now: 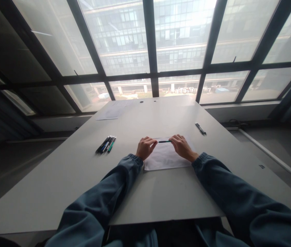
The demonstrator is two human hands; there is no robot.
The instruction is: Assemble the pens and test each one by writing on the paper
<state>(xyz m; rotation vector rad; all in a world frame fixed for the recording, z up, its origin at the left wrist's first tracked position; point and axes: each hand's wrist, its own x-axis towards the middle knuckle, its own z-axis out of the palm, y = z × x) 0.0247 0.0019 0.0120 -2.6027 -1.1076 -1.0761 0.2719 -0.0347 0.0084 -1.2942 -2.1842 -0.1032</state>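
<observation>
Between my two hands a slim dark pen with a green part at its right end is held level, over a sheet of white paper. The fingertips of my left hand pinch its left end. At the other end, my right hand grips the green part, with thumb and fingers closed around it. Several pens, mostly black with one green, lie side by side on the table left of my left hand. To the right of my right hand lie pens close together, too small to count surely.
The white table reaches toward the large windows. More paper lies at its far left. Small dark round spots mark the far edge. A small dark mark shows near the right edge.
</observation>
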